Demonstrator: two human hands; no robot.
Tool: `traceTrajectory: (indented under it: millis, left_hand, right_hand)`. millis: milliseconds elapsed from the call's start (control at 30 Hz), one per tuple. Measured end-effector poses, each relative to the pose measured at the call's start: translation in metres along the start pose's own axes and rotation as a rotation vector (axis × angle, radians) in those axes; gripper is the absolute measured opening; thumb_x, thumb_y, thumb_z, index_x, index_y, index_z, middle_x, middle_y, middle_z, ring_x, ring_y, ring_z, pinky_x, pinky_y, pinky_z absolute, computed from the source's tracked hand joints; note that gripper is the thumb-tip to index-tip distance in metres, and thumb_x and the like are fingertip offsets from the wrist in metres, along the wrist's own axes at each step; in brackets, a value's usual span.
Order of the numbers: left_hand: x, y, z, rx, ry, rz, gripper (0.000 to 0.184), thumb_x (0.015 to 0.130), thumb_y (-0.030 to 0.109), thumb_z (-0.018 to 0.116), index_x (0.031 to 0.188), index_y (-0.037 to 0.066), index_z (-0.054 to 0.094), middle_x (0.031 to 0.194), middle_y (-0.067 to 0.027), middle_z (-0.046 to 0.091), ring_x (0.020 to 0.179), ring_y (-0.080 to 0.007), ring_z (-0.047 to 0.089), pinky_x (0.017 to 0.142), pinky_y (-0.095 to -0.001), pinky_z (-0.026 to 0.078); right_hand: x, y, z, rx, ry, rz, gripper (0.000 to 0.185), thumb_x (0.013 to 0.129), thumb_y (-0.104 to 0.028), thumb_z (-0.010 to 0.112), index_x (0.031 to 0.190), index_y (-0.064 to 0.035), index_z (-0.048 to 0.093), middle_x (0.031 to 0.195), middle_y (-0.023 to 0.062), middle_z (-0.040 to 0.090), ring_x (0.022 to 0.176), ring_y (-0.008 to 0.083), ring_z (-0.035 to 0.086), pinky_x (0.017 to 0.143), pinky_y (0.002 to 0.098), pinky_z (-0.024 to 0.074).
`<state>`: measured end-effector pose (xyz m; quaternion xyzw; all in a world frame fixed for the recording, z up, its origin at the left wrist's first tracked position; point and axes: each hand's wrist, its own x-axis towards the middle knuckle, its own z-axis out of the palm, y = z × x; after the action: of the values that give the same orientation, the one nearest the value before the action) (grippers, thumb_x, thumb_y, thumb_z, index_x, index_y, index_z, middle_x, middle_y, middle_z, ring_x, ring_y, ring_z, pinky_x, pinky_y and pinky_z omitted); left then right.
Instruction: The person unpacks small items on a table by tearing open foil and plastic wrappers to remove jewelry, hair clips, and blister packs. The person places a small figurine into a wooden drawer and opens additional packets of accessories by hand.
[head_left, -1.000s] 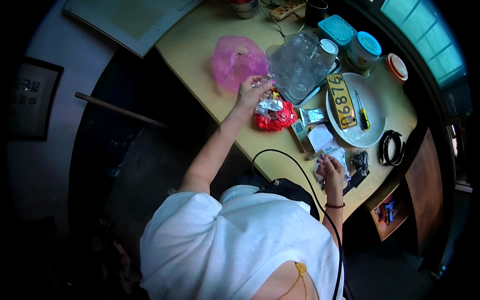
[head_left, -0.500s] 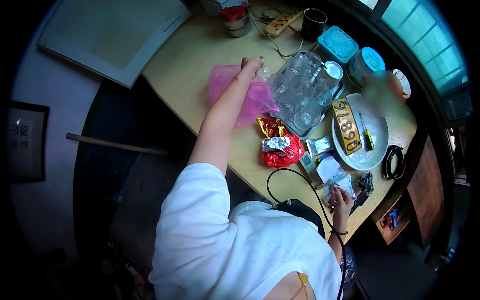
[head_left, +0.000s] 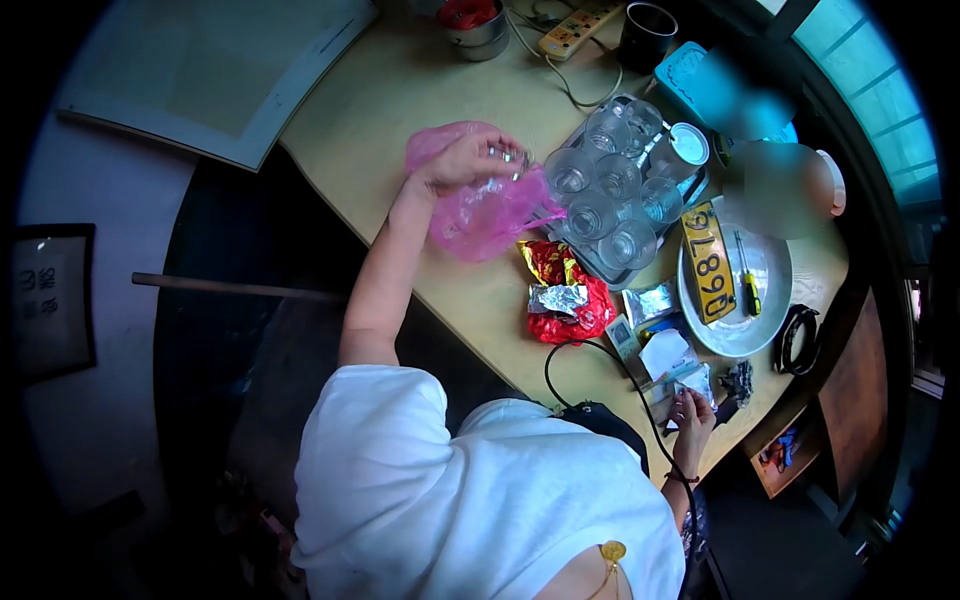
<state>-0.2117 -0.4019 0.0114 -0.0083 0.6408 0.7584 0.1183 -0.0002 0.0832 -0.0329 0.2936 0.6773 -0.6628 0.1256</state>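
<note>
My left hand is closed over the pink plastic bag, with something small and shiny at its fingertips that I cannot make out. To its right, several clear glasses stand on a grey tray. My right hand is pinched at the table's near edge, by a silvery packet; what it grips is too small to name. Between the hands lie a red and gold wrapper with silver foil on it, and a white paper.
A white basin holds a yellow number plate and a yellow-handled screwdriver. Black coiled straps lie beside it. Farther back are a power strip, a dark cup and a metal pot. A black cable crosses near my body.
My left hand reached out past the pink bag, then came back over it. My right hand stays by the packets at the near edge. The view has shifted.
</note>
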Motion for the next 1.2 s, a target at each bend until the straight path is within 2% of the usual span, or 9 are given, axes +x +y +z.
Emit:
traceTrajectory:
  millis: [67,200,367,533,667,833,1033,1133,1200]
  left_hand:
    - [-0.018,-0.037,-0.018,0.399,-0.019,-0.193,0.033,0.075,0.010,0.066,0.104,0.000,0.053,0.093,-0.0107,0.059,0.087,-0.0172,0.058,0.078,-0.0268,0.045]
    - [-0.011,-0.089,-0.058,0.889,0.223,-0.296,0.042,0.072,0.020,0.068,0.106,0.001,0.053,0.095,-0.0152,0.061,0.088,-0.0225,0.059,0.076,-0.0316,0.046]
    - [-0.013,-0.082,-0.026,1.296,0.565,0.005,0.033,0.073,0.024,0.064,0.101,0.007,0.057,0.095,-0.0164,0.061,0.087,-0.0276,0.060,0.073,-0.0357,0.046]
    - [-0.045,-0.058,0.097,0.930,0.206,0.186,0.021,0.074,0.020,0.065,0.086,0.003,0.062,0.080,-0.0114,0.062,0.074,-0.0238,0.061,0.065,-0.0344,0.048]
    - [-0.076,-0.130,0.148,1.266,-0.242,0.088,0.053,0.069,0.032,0.066,0.111,0.006,0.047,0.104,-0.0178,0.053,0.093,-0.0326,0.055,0.077,-0.0413,0.044]
    - [-0.072,-0.159,0.142,1.166,-0.128,0.122,0.041,0.069,0.029,0.066,0.098,0.005,0.050,0.094,-0.0152,0.056,0.082,-0.0345,0.057,0.070,-0.0435,0.046]
    - [-0.093,-0.070,0.195,0.731,0.185,0.137,0.047,0.073,0.040,0.065,0.099,0.003,0.051,0.087,-0.0164,0.059,0.084,-0.0311,0.059,0.073,-0.0382,0.045]
    - [-0.095,-0.054,0.198,0.447,0.119,-0.086,0.068,0.079,0.059,0.049,0.113,0.001,0.040,0.095,-0.0175,0.055,0.096,-0.0268,0.055,0.081,-0.0338,0.042]
    - [-0.098,-0.051,0.190,0.386,0.052,-0.003,0.062,0.083,0.052,0.048,0.116,0.001,0.040,0.098,-0.0128,0.054,0.097,-0.0237,0.053,0.082,-0.0320,0.041]
  right_hand:
    - [0.009,0.005,0.000,-0.028,-0.055,0.003,0.016,0.085,-0.014,0.057,0.091,0.0001,0.058,0.075,0.0055,0.059,0.056,0.0061,0.050,0.047,0.0177,0.0383]
    - [0.010,-0.010,0.020,-0.086,-0.070,-0.010,0.019,0.085,-0.016,0.057,0.092,0.0014,0.058,0.075,0.0058,0.060,0.059,0.0063,0.051,0.051,0.0186,0.0410]
    - [0.016,-0.007,0.032,-0.074,-0.171,-0.075,0.018,0.084,-0.012,0.056,0.093,0.0033,0.058,0.075,0.0057,0.060,0.056,0.0062,0.049,0.050,0.0187,0.0397]
    - [0.021,0.004,0.047,-0.208,-0.238,-0.133,0.020,0.084,-0.015,0.056,0.094,0.0022,0.058,0.073,0.0041,0.059,0.057,0.0072,0.050,0.052,0.0199,0.0404]
    - [0.016,-0.002,0.061,-0.359,-0.284,-0.133,0.024,0.083,-0.018,0.059,0.094,0.0029,0.058,0.072,0.0033,0.058,0.059,0.0082,0.051,0.056,0.0216,0.0424]
    - [0.007,-0.025,0.072,-0.434,-0.381,-0.173,0.032,0.080,-0.018,0.063,0.103,0.0027,0.055,0.083,0.0057,0.058,0.073,0.0098,0.053,0.063,0.0228,0.0450]
    - [0.003,-0.060,0.143,-0.501,-0.538,-0.771,0.108,0.055,-0.034,0.081,0.137,-0.0083,0.015,0.128,0.0209,0.031,0.118,0.0351,0.034,0.099,0.0414,0.0312]
    - [0.018,-0.049,0.171,-0.472,-0.460,-0.797,0.098,0.058,-0.031,0.080,0.134,-0.0050,0.024,0.126,0.0199,0.035,0.117,0.0318,0.037,0.097,0.0387,0.0331]
    - [0.027,-0.046,0.187,-0.371,-0.541,-0.648,0.089,0.060,-0.029,0.078,0.130,-0.0032,0.030,0.122,0.0181,0.040,0.114,0.0282,0.041,0.096,0.0374,0.0347]
